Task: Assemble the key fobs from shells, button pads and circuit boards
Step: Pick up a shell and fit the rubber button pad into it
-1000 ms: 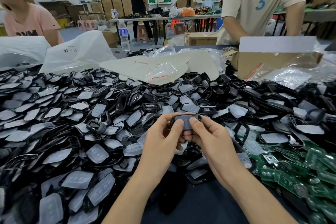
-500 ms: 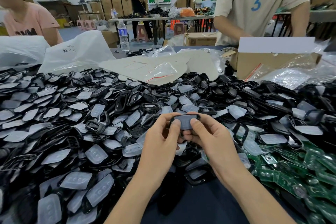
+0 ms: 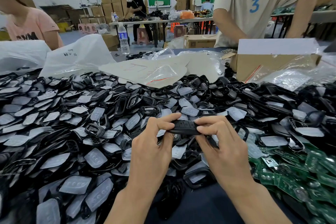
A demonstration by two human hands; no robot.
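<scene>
From the head camera, you have one black shell (image 3: 185, 127) held out in front of you, just above the heap and pinched at both ends. Your left hand (image 3: 151, 143) curls thumb and forefinger onto its left end. Your right hand (image 3: 223, 143) grips the right end the same way, with the other fingers tucked beneath. Held level like that, the button face turns up toward you, probably so you can check how the pad sits and squeeze evenly from both sides. Three buttons seem to show on that face, though the shell is dark and I can't be sure of the count.

The stock lies within reach, which saves you stretching. Pale button pads (image 3: 94, 158) lie mixed with empty frames (image 3: 197, 186) across the left and centre, and green circuit boards (image 3: 291, 174) are banked at your right. Each of those runs far past counting. What can be counted: one shell in hand, two hands on it, one cardboard box (image 3: 272, 67) beyond the heap, one water bottle (image 3: 123, 39) at the far edge, and two people at the opposite side of the table.
</scene>
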